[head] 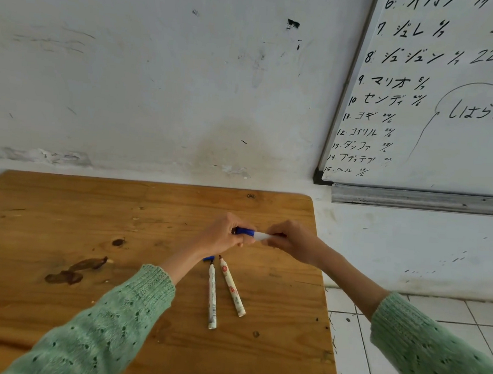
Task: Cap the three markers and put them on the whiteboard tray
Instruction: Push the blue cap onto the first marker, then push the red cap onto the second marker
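Blue cap [244, 232] pinched in the left hand [223, 235], white marker [261, 235] gripped in the right hand [289, 240], above the table [63, 203]. Keep both in line and push until seated. Two markers [212, 297] lie uncapped below; the tray [422, 200] waits.

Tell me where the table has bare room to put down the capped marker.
Free: the table left of the hands, and its far strip by the wall. Crowded: the middle, where two markers and a blue cap lie.
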